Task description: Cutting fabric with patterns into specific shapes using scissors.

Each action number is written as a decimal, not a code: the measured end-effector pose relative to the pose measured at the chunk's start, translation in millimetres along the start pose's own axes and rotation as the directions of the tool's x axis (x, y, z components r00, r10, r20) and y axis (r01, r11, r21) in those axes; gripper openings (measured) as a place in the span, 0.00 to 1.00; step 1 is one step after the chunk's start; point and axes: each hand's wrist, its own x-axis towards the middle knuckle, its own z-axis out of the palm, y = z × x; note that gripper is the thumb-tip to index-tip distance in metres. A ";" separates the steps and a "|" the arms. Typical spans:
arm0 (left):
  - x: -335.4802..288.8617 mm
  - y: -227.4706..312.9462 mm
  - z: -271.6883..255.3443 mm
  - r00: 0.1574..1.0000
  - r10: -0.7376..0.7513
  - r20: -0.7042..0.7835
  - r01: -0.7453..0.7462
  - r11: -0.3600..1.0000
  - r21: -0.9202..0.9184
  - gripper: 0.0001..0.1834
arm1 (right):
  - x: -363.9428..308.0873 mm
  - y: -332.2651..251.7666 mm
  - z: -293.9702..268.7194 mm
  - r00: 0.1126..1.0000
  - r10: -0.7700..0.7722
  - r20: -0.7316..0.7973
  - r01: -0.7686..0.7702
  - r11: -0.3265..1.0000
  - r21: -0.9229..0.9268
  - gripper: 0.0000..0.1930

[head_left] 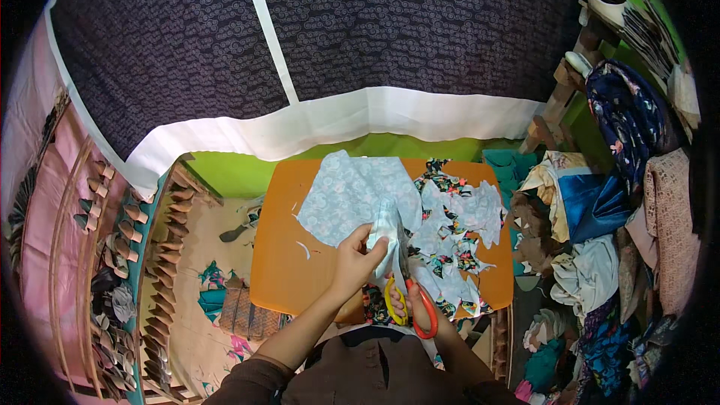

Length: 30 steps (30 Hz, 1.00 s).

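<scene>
Red and yellow handles mark the scissors (431, 310) in the right hand (415, 302), its fingers curled around the loops. Just ahead, the left hand (359, 259) has its thumb and fingers pressed shut on a pale piece (384, 226), held above the bench (292, 279) beside the blades. Beyond lies a larger patterned cloth (356, 184), with scraps (448, 244) to its right. Farthest, a dark curtain (390, 22) hangs, its lower border white.
</scene>
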 end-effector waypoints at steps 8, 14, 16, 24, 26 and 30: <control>0.8 -9.3 -11.4 0.997 0.067 0.024 -0.070 0.985 0.155 0.07 | -0.1 5.6 0.1 0.997 0.069 -0.040 -0.070 0.997 -0.013 0.29; -5.9 -9.6 -6.6 0.991 -0.051 -0.121 0.043 0.997 -0.065 0.11 | 0.6 11.7 1.7 0.998 0.053 -0.032 -0.055 0.996 -0.072 0.29; -6.2 -3.4 -9.1 0.995 -0.072 -0.067 0.072 0.997 -0.010 0.13 | 1.4 13.5 1.0 0.999 0.041 -0.034 -0.043 0.996 -0.082 0.29; -5.1 14.8 -11.2 0.999 0.023 0.031 -0.029 0.973 0.229 0.12 | 8.1 24.5 -10.3 0.990 -0.123 -0.065 0.097 0.943 -0.318 0.28; -5.9 20.6 -11.8 0.998 0.021 0.054 -0.032 0.975 0.221 0.11 | 8.6 21.5 -9.3 0.991 -0.126 -0.050 0.103 0.940 -0.325 0.28; -5.8 15.1 -15.3 0.997 -0.039 0.073 0.024 0.981 0.194 0.10 | 8.1 20.4 -11.2 0.999 -0.032 0.037 0.040 0.976 -0.215 0.32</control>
